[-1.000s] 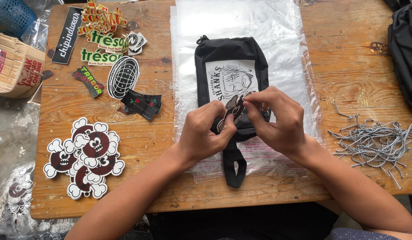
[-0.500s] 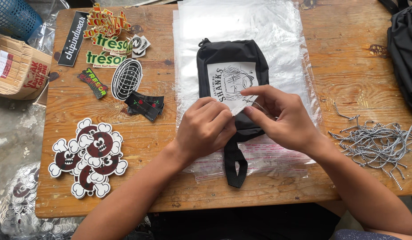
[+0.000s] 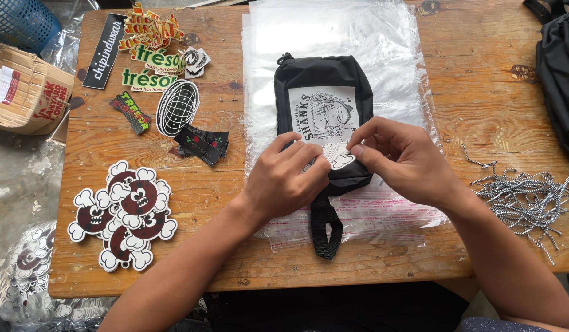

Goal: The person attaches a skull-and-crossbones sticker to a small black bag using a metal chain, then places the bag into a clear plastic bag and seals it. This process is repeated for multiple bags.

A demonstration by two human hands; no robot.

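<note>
A black fabric pouch (image 3: 324,117) with a white printed patch lies on a stack of clear plastic bags (image 3: 333,37) spread over the worn wooden table (image 3: 469,92). Both hands meet at the pouch's lower edge: the left hand (image 3: 287,178) and right hand (image 3: 404,160) pinch a small white-bordered sticker (image 3: 337,157) between curled fingertips — most of it is hidden under the fingers, so its design cannot be made out. A webbing loop (image 3: 326,230) hangs from the pouch toward the table edge. To the left sit glossy die-cut skull stickers (image 3: 121,215) and an oval striped sticker (image 3: 177,107); to the right, a tangle of speckled cords (image 3: 530,197), partly cut off.
</note>
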